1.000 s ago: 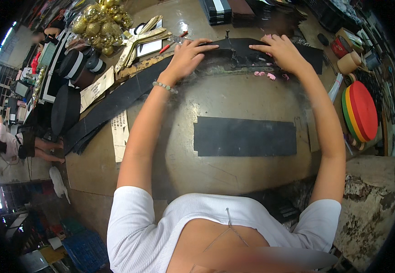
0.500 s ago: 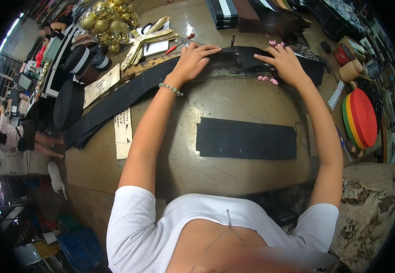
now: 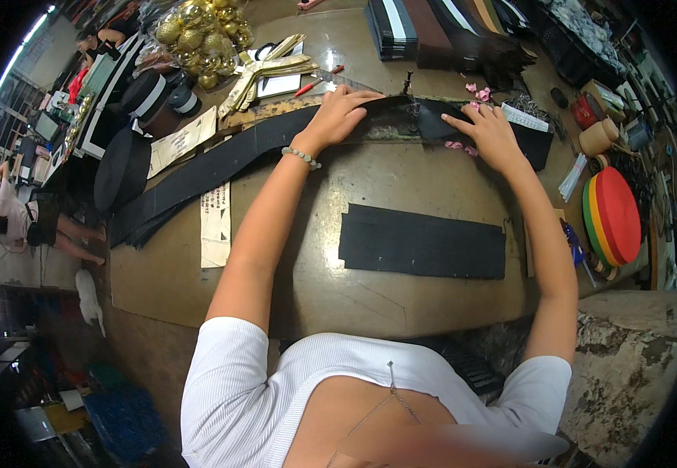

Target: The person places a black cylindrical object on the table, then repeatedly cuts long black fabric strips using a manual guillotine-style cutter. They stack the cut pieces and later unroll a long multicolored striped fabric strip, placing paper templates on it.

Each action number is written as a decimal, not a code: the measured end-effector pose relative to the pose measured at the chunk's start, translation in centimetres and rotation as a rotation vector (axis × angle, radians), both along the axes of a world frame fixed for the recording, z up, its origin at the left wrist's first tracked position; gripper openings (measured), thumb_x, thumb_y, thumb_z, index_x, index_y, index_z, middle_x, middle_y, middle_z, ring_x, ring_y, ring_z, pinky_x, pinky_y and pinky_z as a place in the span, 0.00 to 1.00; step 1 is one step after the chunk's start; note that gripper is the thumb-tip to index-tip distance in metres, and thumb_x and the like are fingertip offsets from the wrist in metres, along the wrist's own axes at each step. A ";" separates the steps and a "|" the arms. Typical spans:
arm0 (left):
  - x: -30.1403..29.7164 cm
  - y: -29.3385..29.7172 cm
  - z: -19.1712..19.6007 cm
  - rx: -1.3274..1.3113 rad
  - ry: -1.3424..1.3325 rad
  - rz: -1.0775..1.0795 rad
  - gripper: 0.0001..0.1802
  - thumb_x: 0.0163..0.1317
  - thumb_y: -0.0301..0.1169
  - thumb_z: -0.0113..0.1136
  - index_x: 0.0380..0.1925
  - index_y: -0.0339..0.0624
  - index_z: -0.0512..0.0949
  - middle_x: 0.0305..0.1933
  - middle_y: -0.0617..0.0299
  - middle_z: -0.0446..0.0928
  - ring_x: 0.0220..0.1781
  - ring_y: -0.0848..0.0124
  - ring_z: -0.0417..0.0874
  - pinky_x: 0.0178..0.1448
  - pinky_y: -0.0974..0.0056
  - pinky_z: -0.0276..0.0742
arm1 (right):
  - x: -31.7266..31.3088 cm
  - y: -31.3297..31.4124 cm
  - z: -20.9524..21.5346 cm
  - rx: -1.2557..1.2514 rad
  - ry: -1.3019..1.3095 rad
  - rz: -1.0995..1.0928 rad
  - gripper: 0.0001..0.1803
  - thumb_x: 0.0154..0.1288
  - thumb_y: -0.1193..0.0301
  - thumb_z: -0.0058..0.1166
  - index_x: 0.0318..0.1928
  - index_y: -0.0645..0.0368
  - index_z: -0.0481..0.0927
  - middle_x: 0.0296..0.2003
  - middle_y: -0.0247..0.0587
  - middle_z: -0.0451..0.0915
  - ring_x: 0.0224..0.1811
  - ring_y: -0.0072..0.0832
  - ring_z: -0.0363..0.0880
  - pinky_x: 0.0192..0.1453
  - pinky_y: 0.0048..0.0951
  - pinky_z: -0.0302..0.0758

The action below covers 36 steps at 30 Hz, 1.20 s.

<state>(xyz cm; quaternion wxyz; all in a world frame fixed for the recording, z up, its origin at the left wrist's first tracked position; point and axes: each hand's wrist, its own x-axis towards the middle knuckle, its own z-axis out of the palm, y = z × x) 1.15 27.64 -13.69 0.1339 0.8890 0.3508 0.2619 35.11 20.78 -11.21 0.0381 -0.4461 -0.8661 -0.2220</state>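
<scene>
Cluttered on all sides, the brown tabletop (image 3: 401, 179) carries a long black strip (image 3: 221, 160) along its far edge, and both hands are on it. Left hand (image 3: 340, 115) lies palm down on the strip, fingers spread flat and pressing, with a bead bracelet (image 3: 301, 156) at the wrist. Right hand (image 3: 488, 132) rests open on the strip's right stretch, fingers extended and pointing left, small pink clips (image 3: 475, 90) just beside it. Both arms reach forward nearly straight, elbows only slightly bent. Neither hand grips; both lie flat on the material. The strip runs crosswise, its long axis sweeping from the right end near the right hand down toward the left edge. Nearer the person, a black rectangular piece (image 3: 423, 242) lies flat and apart, also crosswise.
</scene>
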 end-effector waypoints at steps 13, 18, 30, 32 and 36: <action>-0.2 0.1 -1.5 -0.053 -0.094 0.030 0.24 0.63 0.35 0.48 0.60 0.48 0.78 0.43 0.55 0.77 0.50 0.61 0.69 0.61 0.58 0.59 | 0.0 -1.8 -0.9 0.009 0.003 -0.052 0.39 0.56 0.71 0.64 0.69 0.31 0.70 0.59 0.38 0.74 0.58 0.36 0.71 0.60 0.38 0.65; -0.2 0.0 -1.5 -0.082 -0.113 0.033 0.25 0.62 0.36 0.48 0.59 0.47 0.78 0.44 0.55 0.78 0.51 0.61 0.70 0.60 0.58 0.58 | -0.2 -2.5 -0.5 -0.025 -0.044 -0.129 0.33 0.59 0.69 0.61 0.66 0.35 0.74 0.58 0.38 0.74 0.58 0.36 0.71 0.60 0.40 0.65; -0.6 -0.4 -0.3 -0.108 -0.116 0.066 0.31 0.59 0.38 0.54 0.66 0.49 0.71 0.56 0.53 0.76 0.58 0.56 0.70 0.65 0.56 0.60 | -7.7 -19.1 8.4 -0.134 0.249 -0.017 0.30 0.56 0.76 0.56 0.60 0.40 0.78 0.57 0.39 0.73 0.60 0.40 0.70 0.65 0.51 0.60; -0.6 -0.8 0.8 -0.093 -0.127 0.083 0.37 0.55 0.43 0.62 0.65 0.45 0.69 0.54 0.47 0.76 0.57 0.51 0.73 0.64 0.53 0.63 | -10.8 -19.6 4.7 -0.370 0.288 0.018 0.28 0.60 0.67 0.59 0.63 0.36 0.76 0.64 0.43 0.68 0.67 0.44 0.64 0.73 0.56 0.53; 0.4 -1.5 3.9 -0.006 -0.109 0.157 0.43 0.48 0.50 0.68 0.56 0.31 0.67 0.48 0.39 0.76 0.54 0.42 0.77 0.59 0.47 0.69 | -11.9 -19.1 1.4 -0.423 0.371 0.112 0.33 0.65 0.49 0.56 0.69 0.42 0.69 0.71 0.48 0.59 0.76 0.48 0.54 0.78 0.61 0.44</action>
